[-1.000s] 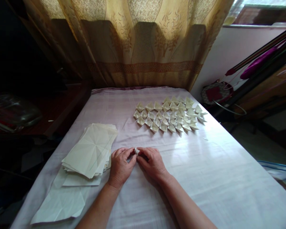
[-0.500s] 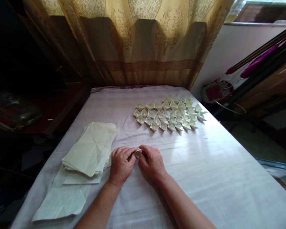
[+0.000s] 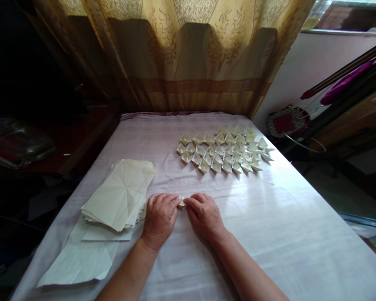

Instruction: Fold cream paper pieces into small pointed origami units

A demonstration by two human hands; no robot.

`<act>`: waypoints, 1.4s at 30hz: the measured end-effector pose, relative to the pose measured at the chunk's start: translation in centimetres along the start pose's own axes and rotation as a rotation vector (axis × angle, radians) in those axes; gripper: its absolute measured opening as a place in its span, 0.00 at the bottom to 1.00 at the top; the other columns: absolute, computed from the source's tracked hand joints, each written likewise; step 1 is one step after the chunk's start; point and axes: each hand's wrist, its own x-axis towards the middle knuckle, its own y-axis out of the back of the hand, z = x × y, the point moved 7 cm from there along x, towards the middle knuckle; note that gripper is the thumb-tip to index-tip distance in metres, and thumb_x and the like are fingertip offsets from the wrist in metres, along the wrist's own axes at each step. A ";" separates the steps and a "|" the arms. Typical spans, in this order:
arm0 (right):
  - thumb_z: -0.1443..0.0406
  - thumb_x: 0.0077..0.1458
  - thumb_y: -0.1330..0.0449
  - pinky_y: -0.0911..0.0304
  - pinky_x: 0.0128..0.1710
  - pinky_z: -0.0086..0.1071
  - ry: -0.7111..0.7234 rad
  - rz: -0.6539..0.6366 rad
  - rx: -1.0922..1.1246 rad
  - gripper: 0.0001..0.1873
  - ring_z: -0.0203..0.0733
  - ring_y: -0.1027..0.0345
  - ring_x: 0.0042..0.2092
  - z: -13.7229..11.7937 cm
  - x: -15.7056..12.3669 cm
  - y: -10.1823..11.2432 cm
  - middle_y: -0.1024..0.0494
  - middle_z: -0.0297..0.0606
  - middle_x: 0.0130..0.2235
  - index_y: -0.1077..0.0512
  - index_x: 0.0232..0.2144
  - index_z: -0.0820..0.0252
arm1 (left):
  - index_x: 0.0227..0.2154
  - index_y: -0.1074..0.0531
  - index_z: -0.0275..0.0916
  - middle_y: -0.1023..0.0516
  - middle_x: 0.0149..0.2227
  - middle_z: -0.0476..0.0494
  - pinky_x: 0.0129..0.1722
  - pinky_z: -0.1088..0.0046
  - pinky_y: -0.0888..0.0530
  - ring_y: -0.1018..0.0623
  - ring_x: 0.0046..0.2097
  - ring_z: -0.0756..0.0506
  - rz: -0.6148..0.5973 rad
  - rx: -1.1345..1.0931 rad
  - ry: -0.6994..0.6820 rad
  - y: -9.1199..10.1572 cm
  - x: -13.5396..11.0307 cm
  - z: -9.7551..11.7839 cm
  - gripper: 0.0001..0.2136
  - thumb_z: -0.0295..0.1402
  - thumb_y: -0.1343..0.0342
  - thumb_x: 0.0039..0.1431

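Both my hands rest on a table covered with a pale lilac cloth [image 3: 269,234]. My left hand [image 3: 159,217] and my right hand [image 3: 205,215] meet fingertip to fingertip, pinching a small folded piece of cream paper [image 3: 182,203] between them against the cloth. Most of that piece is hidden by my fingers. To the left of my left hand lies a stack of creased cream paper sheets [image 3: 120,194]. Beyond my hands, several small folded paper shapes [image 3: 224,150] lie in rows.
A larger loose sheet [image 3: 78,261] lies under and in front of the stack, near the table's left edge. A patterned gold curtain [image 3: 188,58] hangs behind the table. Dark furniture stands at the left, rods and a purple object [image 3: 341,83] at the right.
My hands have stayed together on the small paper piece, pressing it lower onto the cloth; the fingers shifted slightly. The view moved a little.
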 end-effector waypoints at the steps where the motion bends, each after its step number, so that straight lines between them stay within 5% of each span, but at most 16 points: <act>1: 0.71 0.57 0.42 0.43 0.39 0.32 0.017 0.002 -0.008 0.11 0.40 0.33 0.37 -0.1 -0.1 0.1 0.23 0.37 0.35 0.23 0.39 0.54 | 0.46 0.24 0.45 0.19 0.47 0.46 0.52 0.56 0.35 0.24 0.49 0.42 -0.003 0.014 -0.020 0.0 -0.1 0.2 0.16 0.22 0.46 0.59; 11: 0.68 0.63 0.44 0.39 0.41 0.36 0.133 -0.006 -0.097 0.13 0.43 0.33 0.41 -1.2 -0.4 0.5 0.22 0.40 0.45 0.25 0.49 0.54 | 0.54 0.28 0.44 0.22 0.52 0.46 0.56 0.58 0.37 0.28 0.55 0.41 -0.020 0.140 -0.157 0.7 -1.6 1.7 0.22 0.21 0.49 0.58; 23: 0.68 0.64 0.46 0.38 0.43 0.37 0.179 -0.052 -0.132 0.14 0.44 0.33 0.43 -1.7 -0.5 0.4 0.22 0.42 0.45 0.28 0.50 0.59 | 0.51 0.27 0.45 0.21 0.51 0.49 0.57 0.60 0.40 0.27 0.54 0.43 -0.020 0.181 -0.158 0.6 -2.1 1.4 0.18 0.24 0.50 0.62; 42: 0.68 0.63 0.44 0.39 0.40 0.34 0.103 -0.111 -0.029 0.14 0.41 0.34 0.39 -0.3 0.3 0.4 0.23 0.39 0.38 0.23 0.48 0.52 | 0.55 0.29 0.47 0.23 0.54 0.48 0.59 0.58 0.40 0.28 0.56 0.43 -0.105 0.186 -0.160 -0.3 -2.9 0.3 0.23 0.20 0.52 0.60</act>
